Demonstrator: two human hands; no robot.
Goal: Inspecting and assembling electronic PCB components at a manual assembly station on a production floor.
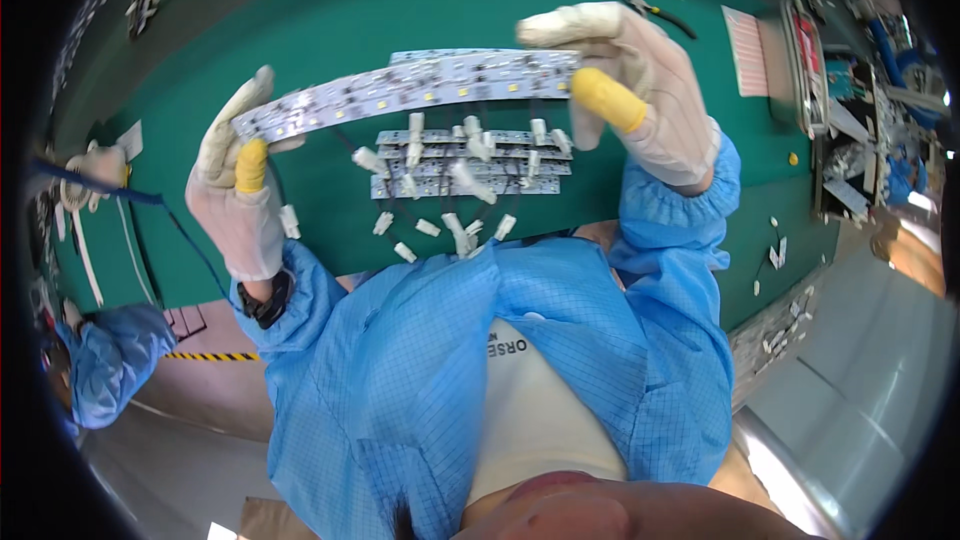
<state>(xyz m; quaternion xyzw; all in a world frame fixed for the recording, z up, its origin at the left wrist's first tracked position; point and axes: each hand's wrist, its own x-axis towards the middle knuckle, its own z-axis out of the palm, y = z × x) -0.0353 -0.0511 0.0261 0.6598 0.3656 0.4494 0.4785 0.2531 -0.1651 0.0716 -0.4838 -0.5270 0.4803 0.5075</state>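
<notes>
Between my two gloved hands I hold up a long white LED circuit board strip (410, 87), dotted with small yellow squares and parts. My left hand (238, 165), with a yellow finger cot on its thumb, grips the strip's lower left end. At the right end my right hand (635, 90) pinches it, also with a yellow-capped thumb. Thin wires with white connectors (370, 160) hang from the strip. Beneath it lie several similar LED strips (545, 168) in rows, with more white connectors (465, 183) over and in front of them.
Under everything is a green mat (330, 20). Cutters (657, 15) lie beyond my right hand, near a pink-lined sheet (745, 50) and a tray (803, 65). A blue cord (150, 198) runs at left. Another person's blue sleeve (120, 360) shows at lower left.
</notes>
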